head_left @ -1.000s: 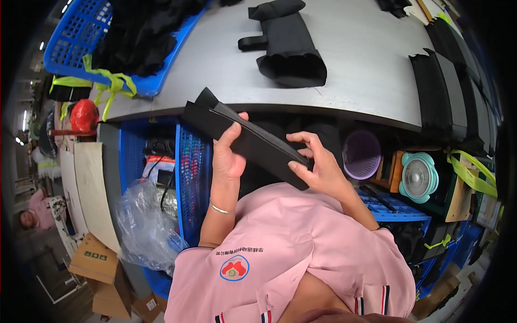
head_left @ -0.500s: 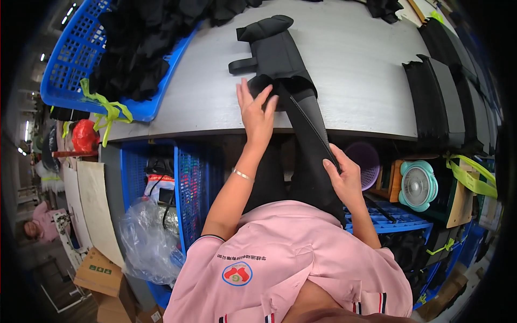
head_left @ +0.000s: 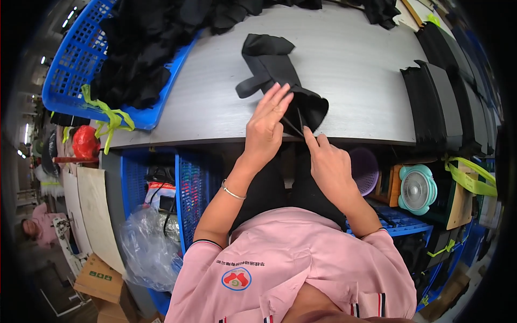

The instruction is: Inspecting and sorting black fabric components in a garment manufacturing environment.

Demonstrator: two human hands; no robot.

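A black fabric piece (head_left: 274, 67) with a side loop lies on the grey table near its front edge. Its near end gapes into a dark opening (head_left: 315, 107), where a narrow strip edge shows between my hands. My left hand (head_left: 265, 126) rests on the piece's left side with its fingers stretched out and close together. At the near end, my right hand (head_left: 329, 162) is closed on the fabric edge, index finger pointing forward; its thumb is hidden.
A blue basket (head_left: 75, 70) heaped with black fabric pieces stands at the table's left. Stacked black and grey panels (head_left: 439, 102) lie at the right. Below the table edge are a purple bin (head_left: 364, 171), a turquoise fan (head_left: 417, 189) and a blue crate (head_left: 186, 194).
The fabric piece has come nearer, and its long near part no longer hangs over the table edge. My left hand has moved right onto the piece; my right hand has moved up to its opening.
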